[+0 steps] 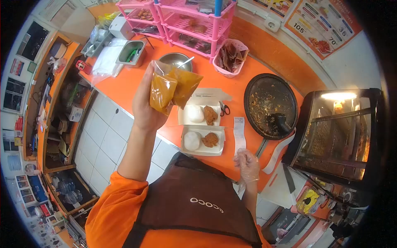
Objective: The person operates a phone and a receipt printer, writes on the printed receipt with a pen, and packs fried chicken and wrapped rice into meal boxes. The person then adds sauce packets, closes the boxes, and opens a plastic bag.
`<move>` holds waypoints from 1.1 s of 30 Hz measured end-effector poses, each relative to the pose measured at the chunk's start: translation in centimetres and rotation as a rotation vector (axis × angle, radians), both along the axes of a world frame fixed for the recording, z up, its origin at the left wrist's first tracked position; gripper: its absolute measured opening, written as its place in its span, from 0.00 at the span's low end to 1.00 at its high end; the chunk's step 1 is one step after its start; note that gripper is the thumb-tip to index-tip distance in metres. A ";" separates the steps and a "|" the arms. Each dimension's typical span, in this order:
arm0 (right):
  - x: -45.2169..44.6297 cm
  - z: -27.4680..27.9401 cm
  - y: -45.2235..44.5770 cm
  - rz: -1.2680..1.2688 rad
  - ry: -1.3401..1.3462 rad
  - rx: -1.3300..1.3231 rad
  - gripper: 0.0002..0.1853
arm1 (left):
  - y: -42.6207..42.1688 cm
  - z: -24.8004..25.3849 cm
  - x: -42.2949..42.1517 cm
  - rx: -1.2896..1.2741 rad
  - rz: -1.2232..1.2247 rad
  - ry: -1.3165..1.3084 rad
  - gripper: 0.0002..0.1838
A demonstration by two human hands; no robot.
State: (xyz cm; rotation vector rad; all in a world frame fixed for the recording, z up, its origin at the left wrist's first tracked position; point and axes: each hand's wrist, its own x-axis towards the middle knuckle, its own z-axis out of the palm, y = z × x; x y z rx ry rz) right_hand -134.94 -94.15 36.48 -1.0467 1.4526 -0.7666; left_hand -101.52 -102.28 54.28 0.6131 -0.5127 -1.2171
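Yellow-brown plastic bags (180, 87), approx. 2, held up in my bare L fingers (145, 84), just R of the palm, above the orange table (124, 84). Gloved R fingers (245, 158) curl in narrow at the near end of the receipt (239, 134); can't tell if pinched. Two open food boxes (202, 152) btwn L & R, scissors (226, 109) beside the far one.

Bright room; lamp (339, 96) glares inside the display cabinet (333, 138); edges bow, corners black
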 end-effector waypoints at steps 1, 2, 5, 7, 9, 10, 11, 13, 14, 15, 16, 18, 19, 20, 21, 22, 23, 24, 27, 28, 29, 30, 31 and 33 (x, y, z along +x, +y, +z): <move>0.1 0.4 0.3 0.004 0.011 -0.006 0.10 | 0.3 0.1 0.0 -0.083 -0.028 -0.088 0.20; 0.1 0.6 0.5 0.008 0.023 -0.010 0.10 | 0.6 0.2 0.1 -0.164 -0.054 -0.175 0.18; -0.4 -0.3 1.2 0.028 -0.020 -0.045 0.10 | 2.6 1.2 -1.2 -0.459 -0.079 -0.519 0.13; -0.8 -1.6 1.5 0.057 -0.002 -0.137 0.09 | 4.9 4.0 -4.0 -0.666 -0.061 -0.650 0.16; -1.1 -2.3 1.9 0.102 -0.014 -0.111 0.09 | 7.6 7.7 -7.5 -0.732 0.061 -0.762 0.23; -1.5 -2.3 1.7 0.134 -0.033 -0.048 0.09 | 9.2 9.2 -9.1 -0.701 0.151 -0.834 0.26; -1.3 -2.0 1.8 0.143 -0.029 -0.021 0.10 | 9.4 9.5 -10.1 -0.698 0.230 -0.835 0.24; -0.6 -0.8 1.9 0.141 0.003 -0.009 0.10 | 8.2 9.9 -12.3 -0.784 0.393 -0.746 0.20; -0.2 -0.1 2.1 0.132 0.032 -0.024 0.11 | 8.0 10.0 -12.5 -0.815 0.406 -0.722 0.18; -0.1 0.0 2.4 0.129 0.024 -0.023 0.11 | 7.8 10.1 -12.8 -0.847 0.419 -0.699 0.17; 0.0 0.1 2.5 0.129 0.016 -0.026 0.11 | 8.3 10.4 -12.2 -0.824 0.364 -0.746 0.17; 0.1 0.3 2.2 0.136 0.015 -0.021 0.10 | 9.4 10.9 -10.7 -0.783 0.259 -0.842 0.18; 0.1 0.4 2.2 0.144 0.024 -0.005 0.10 | 9.9 11.0 -10.2 -0.757 0.206 -0.889 0.18; 0.1 0.5 2.1 0.153 0.034 0.010 0.09 | 10.1 11.0 -10.3 -0.732 0.208 -0.909 0.18; 0.0 0.5 2.1 0.163 0.028 0.007 0.10 | 10.4 11.0 -10.4 -0.708 0.209 -0.929 0.18; -0.1 0.4 2.0 0.172 0.022 0.003 0.10 | 10.4 10.9 -11.1 -0.684 0.263 -0.924 0.18; -0.1 0.5 1.9 0.182 0.015 -0.001 0.11 | 10.3 10.8 -11.1 -0.676 0.287 -0.973 0.18; -0.1 0.8 1.8 0.175 -0.003 0.005 0.11 | 10.1 10.6 -11.2 -0.668 0.311 -1.022 0.17; -0.1 2.0 1.6 0.147 -0.023 0.014 0.10 | 6.3 7.3 -8.0 -0.686 0.277 -1.318 0.15; -0.4 1.6 1.6 0.138 -0.013 0.011 0.10 | 5.6 5.7 -6.8 -0.489 0.163 -1.369 0.13; -0.7 1.3 1.6 0.128 -0.004 0.008 0.10 | 4.9 4.1 -5.7 -0.279 0.048 -1.433 0.13; -0.9 1.0 1.7 0.145 0.031 -0.073 0.09 | 4.2 2.6 -4.5 -0.079 -0.065 -1.503 0.13; -1.2 0.7 1.7 0.133 0.028 -0.058 0.09 | 2.8 -0.3 -3.5 -0.021 -0.074 -1.483 0.15; -1.5 0.3 1.8 0.122 0.020 -0.025 0.09 | 0.1 -6.1 -1.5 0.060 -0.081 -1.535 0.17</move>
